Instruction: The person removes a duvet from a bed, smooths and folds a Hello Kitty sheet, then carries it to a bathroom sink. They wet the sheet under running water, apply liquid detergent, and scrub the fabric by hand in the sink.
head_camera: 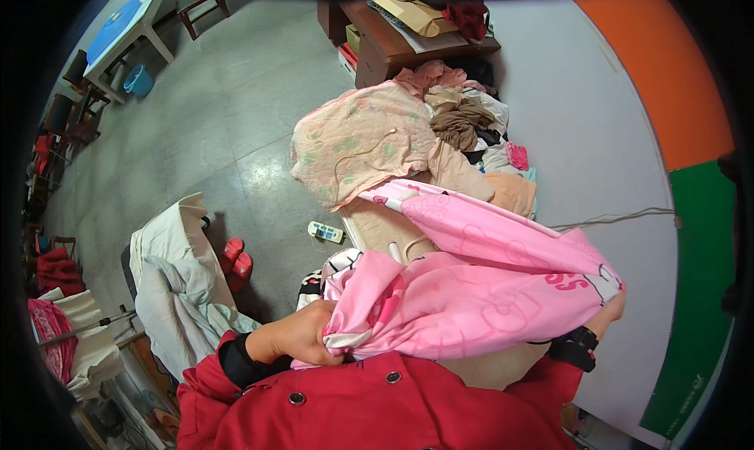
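Note:
A pink printed cloth (471, 291) is stretched between my two hands, close in front of my red jacket. My left hand (300, 335) is shut on its bunched near-left edge, where a pale underside shows. At the right, my right hand (614, 305) grips a corner of the same cloth; its fingers are mostly hidden. A long fold of the cloth runs from that corner to the far left, touching a quilted cream cloth with a floral print (365, 138). A cable lies on top of the quilted cloth. Beneath the pink cloth, a beige padded surface (383, 226) partly shows.
Heaped clothes (462, 123) lie against the pale wall beside a brown wooden desk (389, 37). A remote control (326, 232) rests left of the beige surface. Red slippers (237, 264) are on the floor near a cloth-covered chair (177, 244). A cable (612, 219) runs along the wall.

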Available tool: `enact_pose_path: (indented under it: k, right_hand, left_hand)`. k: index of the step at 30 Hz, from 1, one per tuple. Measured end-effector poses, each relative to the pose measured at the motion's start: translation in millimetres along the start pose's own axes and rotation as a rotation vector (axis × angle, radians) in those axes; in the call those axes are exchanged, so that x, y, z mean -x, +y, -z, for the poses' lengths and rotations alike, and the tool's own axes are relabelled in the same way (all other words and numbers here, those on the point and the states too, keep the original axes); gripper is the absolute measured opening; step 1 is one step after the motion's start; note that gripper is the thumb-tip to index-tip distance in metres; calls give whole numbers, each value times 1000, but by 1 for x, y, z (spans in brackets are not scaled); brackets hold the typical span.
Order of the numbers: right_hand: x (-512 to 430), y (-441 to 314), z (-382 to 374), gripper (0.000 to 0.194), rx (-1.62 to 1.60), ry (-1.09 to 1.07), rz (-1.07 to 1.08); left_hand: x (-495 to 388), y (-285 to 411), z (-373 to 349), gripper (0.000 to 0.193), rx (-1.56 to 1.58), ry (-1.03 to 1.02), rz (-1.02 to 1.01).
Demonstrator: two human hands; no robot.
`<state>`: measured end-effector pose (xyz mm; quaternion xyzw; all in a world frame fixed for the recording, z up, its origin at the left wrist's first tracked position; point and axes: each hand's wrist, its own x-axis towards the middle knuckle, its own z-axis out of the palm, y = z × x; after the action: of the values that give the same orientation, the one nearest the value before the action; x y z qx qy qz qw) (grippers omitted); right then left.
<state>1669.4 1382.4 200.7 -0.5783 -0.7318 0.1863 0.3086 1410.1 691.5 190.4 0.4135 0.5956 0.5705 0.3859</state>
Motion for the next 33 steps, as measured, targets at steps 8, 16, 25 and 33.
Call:
enact_pose_path:
  k: [8,16,25,33]
  right_hand:
    - [4,-102,62,49,-508,99,78]
    - [78,-222,88,51,-666,46,223]
    - [169,-317,76,52,-932,-19,205]
    - [179,-296,101,52,-939,-55,356]
  left_hand:
    - [-44,-1,-1,38,10,-38,12]
    - [-78,-8,-6,37,122,-73,169]
    - [-115,-2,-14,23,123,60,151]
    - [-132,-6,-16,17,194,151,331]
